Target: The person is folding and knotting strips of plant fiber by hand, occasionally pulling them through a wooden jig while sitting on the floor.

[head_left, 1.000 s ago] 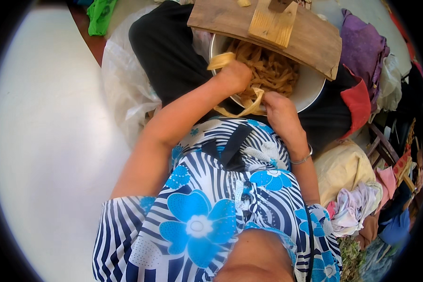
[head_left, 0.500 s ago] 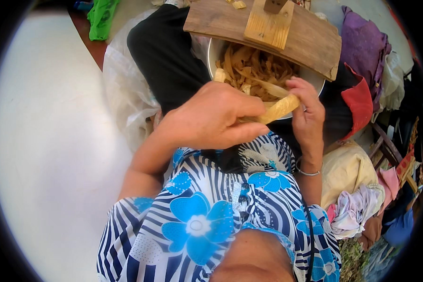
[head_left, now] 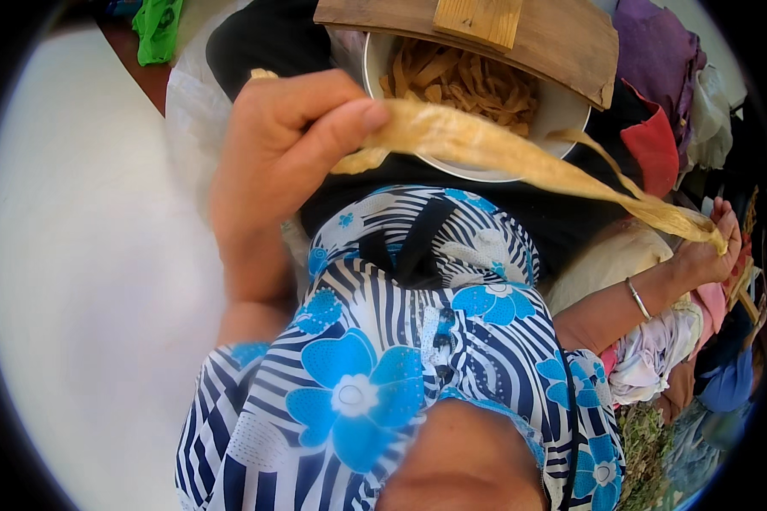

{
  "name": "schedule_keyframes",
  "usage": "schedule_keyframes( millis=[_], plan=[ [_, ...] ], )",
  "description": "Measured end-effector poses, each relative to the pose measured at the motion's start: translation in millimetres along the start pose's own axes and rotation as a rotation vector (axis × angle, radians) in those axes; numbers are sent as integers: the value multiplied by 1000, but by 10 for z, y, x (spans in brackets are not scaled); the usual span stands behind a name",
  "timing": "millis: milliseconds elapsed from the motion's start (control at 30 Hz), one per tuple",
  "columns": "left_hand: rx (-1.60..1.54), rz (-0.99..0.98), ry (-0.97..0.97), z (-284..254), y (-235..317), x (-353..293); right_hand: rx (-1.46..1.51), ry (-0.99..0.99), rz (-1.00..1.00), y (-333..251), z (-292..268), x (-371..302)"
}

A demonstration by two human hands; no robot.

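Observation:
A long yellow-brown fibrous strip point(head_left: 486, 145), like dried plant material, stretches slantwise between my hands. My left hand point(head_left: 281, 140) pinches its upper left part between thumb and fingers, and a loose tail hangs below the grip. Far out to the right, my right hand point(head_left: 716, 247) holds the other end in closed fingers. A thinner piece splits off along the strip's right half. Beneath it, a white basin point(head_left: 378, 72) contains many similar brown strips point(head_left: 486, 94). Across the basin's far side lies a wooden board point(head_left: 571, 43) with a lighter wood block point(head_left: 477, 21) on it.
Purple cloth point(head_left: 652, 68) and a red cloth point(head_left: 654, 149) lie right of the basin. Several crumpled garments point(head_left: 652, 366) are piled at the lower right. Clear plastic point(head_left: 196, 119) and a green bag point(head_left: 156, 30) are at the upper left, beside a pale surface point(head_left: 94, 272).
My hands were close together over the basin; now they are wide apart, the left moved left and the right far right. The strip between them is drawn out long.

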State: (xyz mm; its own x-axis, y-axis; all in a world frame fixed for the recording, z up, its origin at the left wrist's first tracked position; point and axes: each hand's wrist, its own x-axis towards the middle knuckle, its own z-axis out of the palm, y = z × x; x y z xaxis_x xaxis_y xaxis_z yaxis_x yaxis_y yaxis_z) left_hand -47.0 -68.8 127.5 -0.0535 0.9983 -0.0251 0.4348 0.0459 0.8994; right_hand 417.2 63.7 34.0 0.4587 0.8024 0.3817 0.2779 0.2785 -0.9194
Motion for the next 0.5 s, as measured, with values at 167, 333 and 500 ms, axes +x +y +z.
schedule_keyframes(
  millis=[167,333,500],
  plan=[
    [563,166,-142,498,-445,310,-356,-407,316,-551,356,-440],
    [254,439,-181,1095,-420,391,-191,-1013,240,-814,1060,-1180],
    [-42,-7,-618,947,-313,459,-195,-1085,329,-919,1233,-1290]
  ],
)
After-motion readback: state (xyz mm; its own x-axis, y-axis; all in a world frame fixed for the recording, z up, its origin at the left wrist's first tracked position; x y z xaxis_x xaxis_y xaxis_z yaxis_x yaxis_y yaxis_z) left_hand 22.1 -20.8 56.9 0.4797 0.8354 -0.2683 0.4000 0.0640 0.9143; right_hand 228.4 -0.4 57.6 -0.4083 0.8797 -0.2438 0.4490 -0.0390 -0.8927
